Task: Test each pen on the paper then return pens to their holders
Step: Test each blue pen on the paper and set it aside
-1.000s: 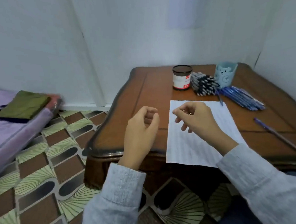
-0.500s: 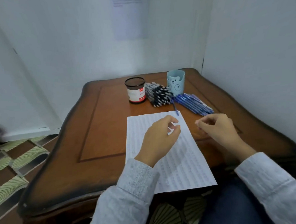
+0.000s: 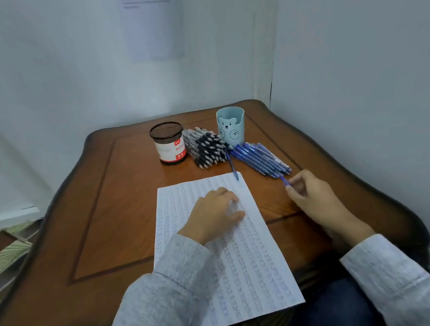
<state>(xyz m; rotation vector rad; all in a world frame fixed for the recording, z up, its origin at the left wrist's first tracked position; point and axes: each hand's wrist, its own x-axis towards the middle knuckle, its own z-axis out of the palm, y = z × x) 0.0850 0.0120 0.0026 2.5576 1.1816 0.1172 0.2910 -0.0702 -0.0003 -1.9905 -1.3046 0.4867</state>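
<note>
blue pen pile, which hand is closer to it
Right. The right hand, pinching a blue pen, is just at the near end of the blue pen pile; the left hand rests on the paper, farther left.

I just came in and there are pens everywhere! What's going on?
A person is testing pens at a table. The left hand rests on the paper, which is covered in scribbled lines. The right hand pinches a blue pen beside the paper. Piles of black pens and blue pens lie loose by the mesh cup and bear cup. No pens show in either cup.
</note>
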